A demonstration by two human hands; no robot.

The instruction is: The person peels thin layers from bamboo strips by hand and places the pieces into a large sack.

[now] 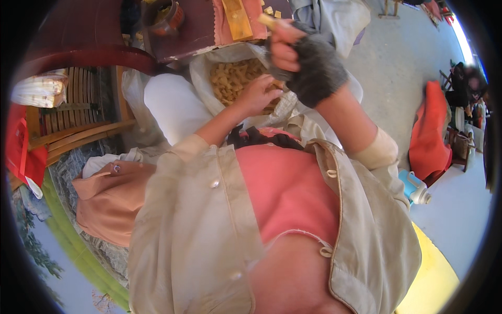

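Note:
My left hand (257, 96), bare, is low over the mouth of a white woven sack (200, 70). Its thumb and fingertips pinch what looks like a small yellow-brown piece (277, 84), partly hidden. Many small tan pieces (229, 80), perhaps wood, fill the sack between my knees. Above and to the right, my right hand (304, 59) wears a dark grey fingerless glove. It is closed around a pale, stick-like thing (266, 21), whose end juts out past the fingers; motion blurs it, and the rest is hidden in the fist.
A dark red table (180, 45) stands ahead, with a wooden block (237, 19) on a pink cloth (221, 29), a brown basket (170, 19) and small pale bits (268, 10). Left is a slatted wooden chair (78, 117). A blue-and-white bottle (413, 186) is at the right, near a red cloth (429, 137).

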